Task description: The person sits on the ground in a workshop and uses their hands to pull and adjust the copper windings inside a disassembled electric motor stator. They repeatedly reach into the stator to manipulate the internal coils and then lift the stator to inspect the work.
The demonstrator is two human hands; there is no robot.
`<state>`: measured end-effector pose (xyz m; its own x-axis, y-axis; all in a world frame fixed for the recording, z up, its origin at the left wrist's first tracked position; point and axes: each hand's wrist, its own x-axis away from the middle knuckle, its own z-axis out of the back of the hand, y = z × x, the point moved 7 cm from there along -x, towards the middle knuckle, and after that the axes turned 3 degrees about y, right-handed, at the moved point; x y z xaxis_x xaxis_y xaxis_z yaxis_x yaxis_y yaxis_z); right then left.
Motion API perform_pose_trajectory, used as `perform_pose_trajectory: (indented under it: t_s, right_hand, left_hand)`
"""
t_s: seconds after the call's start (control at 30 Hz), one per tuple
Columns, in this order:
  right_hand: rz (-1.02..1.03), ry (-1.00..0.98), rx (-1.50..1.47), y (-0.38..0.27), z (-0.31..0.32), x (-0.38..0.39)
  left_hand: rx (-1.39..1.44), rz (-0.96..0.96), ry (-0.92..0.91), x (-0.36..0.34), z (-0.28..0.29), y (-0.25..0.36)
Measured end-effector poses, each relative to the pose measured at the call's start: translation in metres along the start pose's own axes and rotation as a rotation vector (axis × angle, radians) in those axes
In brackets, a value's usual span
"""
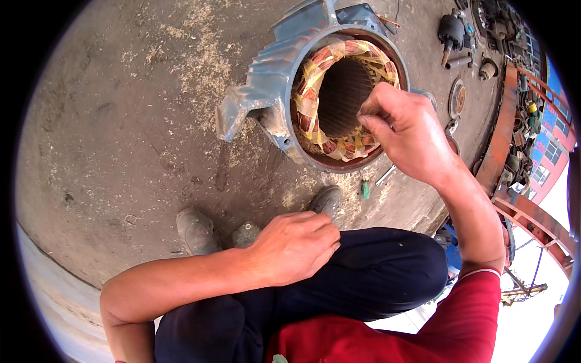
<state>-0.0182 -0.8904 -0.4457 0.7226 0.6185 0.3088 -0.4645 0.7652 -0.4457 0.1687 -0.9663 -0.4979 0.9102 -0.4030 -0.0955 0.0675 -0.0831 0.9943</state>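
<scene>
A pink building point(557, 168) with windows point(552, 152) stands beyond dusty ground point(115, 163).

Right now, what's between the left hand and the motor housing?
Head view: a shoe and littered ground show between left hand and motor housing.

Bright daylight; strong fisheye bending

At upper centre, the motor housing point(266, 78) is ribbed metal under worn, slightly glossy blue paint; its coil point(311, 91) is coppery wire wrapped in yellowish tape point(308, 107). The ground point(109, 121) looks rough and dusty; the trousers point(387, 260), lower centre, are matt cloth.
</scene>
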Motion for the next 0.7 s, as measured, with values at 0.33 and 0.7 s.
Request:
perform_pose_trajectory:
  t_s: [0.33, 0.7]
  right_hand:
    - [-0.144, 0.052, -0.185, 0.01, 0.007, 0.007]
    - [-0.059, 0.027, -0.104, 0.01, 0.004, -0.015]
  left_hand:
    - [-0.019, 0.047, -0.051, -0.002, -0.008, -0.005]
    - [-0.029, 0.062, -0.081, -0.003, -0.013, -0.011]
